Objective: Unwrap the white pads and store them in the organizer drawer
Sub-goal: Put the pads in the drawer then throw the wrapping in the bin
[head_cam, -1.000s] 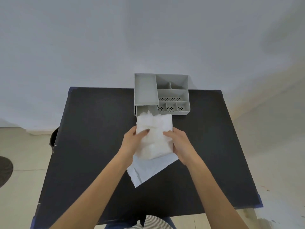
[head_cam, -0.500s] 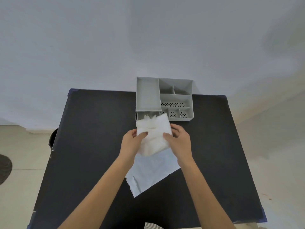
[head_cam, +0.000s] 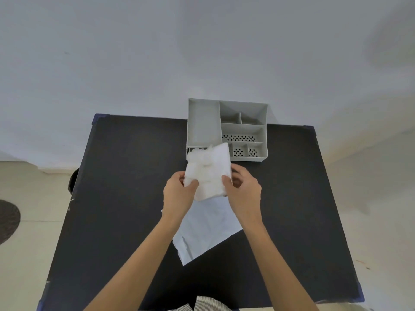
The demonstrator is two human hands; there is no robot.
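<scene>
Both hands hold a stack of white pads [head_cam: 209, 170] in crinkled clear wrapping above the black table [head_cam: 116, 198]. My left hand [head_cam: 178, 194] grips its left edge, my right hand [head_cam: 243, 190] its right edge. The stack's far end overlaps the front left of the grey organizer [head_cam: 203, 122], hiding the drawer opening there. A flat white sheet of wrapping [head_cam: 205, 230] lies on the table under my wrists.
The organizer stands at the table's far edge against a pale wall, with several compartments, some perforated [head_cam: 239, 138]. A dark round object [head_cam: 73, 182] sits on the floor by the table's left side, a dark mat [head_cam: 7, 218] further left.
Both hands have carried the pad stack away from me toward the organizer's front left; it now overlaps the drawer front. The flat wrapping sheet stays on the table.
</scene>
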